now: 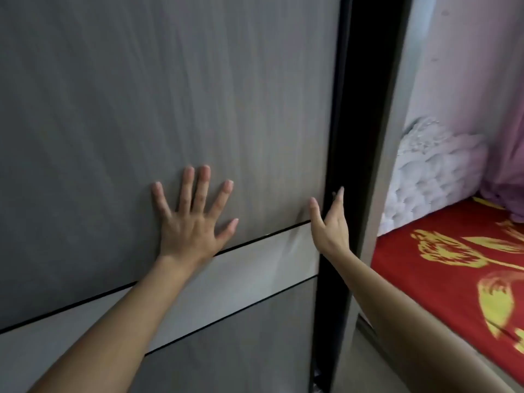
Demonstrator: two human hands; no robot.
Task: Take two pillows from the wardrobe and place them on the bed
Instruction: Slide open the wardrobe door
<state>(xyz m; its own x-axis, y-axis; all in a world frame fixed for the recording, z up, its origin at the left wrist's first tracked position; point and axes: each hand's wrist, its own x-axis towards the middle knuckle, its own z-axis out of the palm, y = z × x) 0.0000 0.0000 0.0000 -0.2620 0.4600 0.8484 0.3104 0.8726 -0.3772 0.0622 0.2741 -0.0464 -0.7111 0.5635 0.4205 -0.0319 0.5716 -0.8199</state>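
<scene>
A grey wood-grain sliding wardrobe door [141, 95] with a pale horizontal band fills most of the view. My left hand [192, 217] lies flat on it, fingers spread. At the door's right edge my right hand [330, 222] has its fingers hooked around that edge, beside a dark narrow gap [363, 109]. The bed [453, 279], covered in red cloth with yellow patterns, lies at the right. No pillows show; the wardrobe's inside is dark.
A white tufted headboard [431, 177] stands behind the bed. Purple fabric [504, 180] hangs at the far right against a pale pink wall. The wardrobe's grey side panel [382, 180] separates the door from the bed. A strip of pale floor [365, 361] lies between them.
</scene>
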